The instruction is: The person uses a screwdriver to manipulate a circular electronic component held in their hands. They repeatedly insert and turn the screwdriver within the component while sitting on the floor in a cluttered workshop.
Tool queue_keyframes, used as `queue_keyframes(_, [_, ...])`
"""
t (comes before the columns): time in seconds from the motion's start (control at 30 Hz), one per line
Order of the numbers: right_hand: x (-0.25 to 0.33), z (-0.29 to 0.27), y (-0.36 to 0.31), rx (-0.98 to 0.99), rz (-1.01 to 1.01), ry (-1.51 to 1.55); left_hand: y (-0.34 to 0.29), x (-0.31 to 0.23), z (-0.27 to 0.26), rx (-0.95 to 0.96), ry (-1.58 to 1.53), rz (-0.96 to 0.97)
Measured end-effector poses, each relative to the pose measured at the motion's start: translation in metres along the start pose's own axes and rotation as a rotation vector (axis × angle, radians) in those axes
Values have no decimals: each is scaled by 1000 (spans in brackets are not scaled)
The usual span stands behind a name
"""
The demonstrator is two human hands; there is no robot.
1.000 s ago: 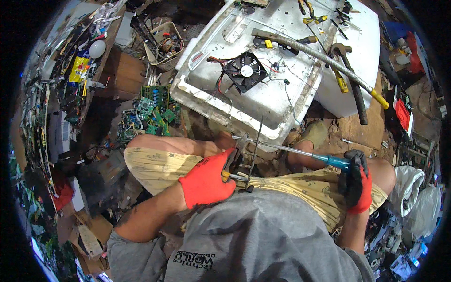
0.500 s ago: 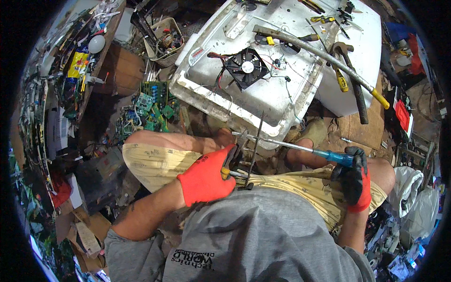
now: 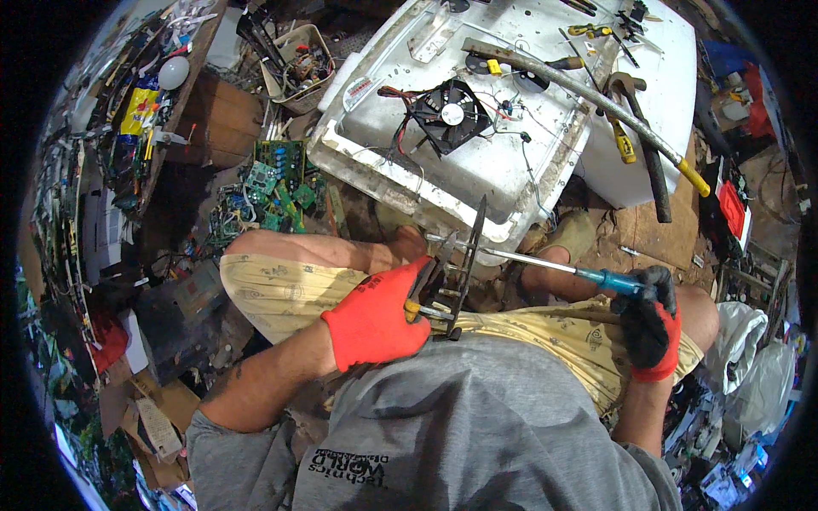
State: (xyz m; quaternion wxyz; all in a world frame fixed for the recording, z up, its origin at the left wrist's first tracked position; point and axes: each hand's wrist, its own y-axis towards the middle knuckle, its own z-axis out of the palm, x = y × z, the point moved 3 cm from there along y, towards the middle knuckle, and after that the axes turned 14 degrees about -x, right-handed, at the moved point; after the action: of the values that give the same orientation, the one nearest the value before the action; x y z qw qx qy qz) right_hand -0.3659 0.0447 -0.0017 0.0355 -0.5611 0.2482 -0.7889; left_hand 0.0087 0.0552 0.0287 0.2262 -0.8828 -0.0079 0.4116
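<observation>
Here, I see right hand (image 3: pixel 651 328) gripping a screwdriver (image 3: pixel 588 273).
Likely stiff, handle (image 3: pixel 618 282) safest; left hand (image 3: pixel 377 319) clasps dark metalwork (image 3: pixel 469 260).

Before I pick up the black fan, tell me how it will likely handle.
The black fan should feel light and stiff, since its square body looks plastic. Its loose wires will probably flop and trail, being thin. Pushed, it would likely slide, not roll, as it lies flat on the white panel.
</observation>
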Motion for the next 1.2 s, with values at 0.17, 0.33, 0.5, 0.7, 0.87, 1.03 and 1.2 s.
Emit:
queue_keyframes(0.17, [9, 16, -6, -42, -16, -63, 1, 1, 1, -3, 34, -7])
queue_keyframes(0.33, [11, 4, -4, -120, 143, -397, -2, 13, 2, 5, 17, -50])
queue_keyframes(0.5, [3, -5, 0, -58, 52, -211, 0, -1, 0, 5, -52, -33])
queue_keyframes(0.7, [6, 0, -5, -151, -21, -137, 1, -7, -1, -33, -70, 52])
queue_keyframes(0.87, [11, 0, -9, -67, 26, -317, -1, -2, 0, -48, -22, 21])
queue_keyframes(1.03, [29, -1, -8, -22, 231, -394, -2, -6, -1, -42, -27, -14])
queue_keyframes(1.2, [24, -11, 4, 83, 255, -235, 2, -9, 0, -40, -62, 91])
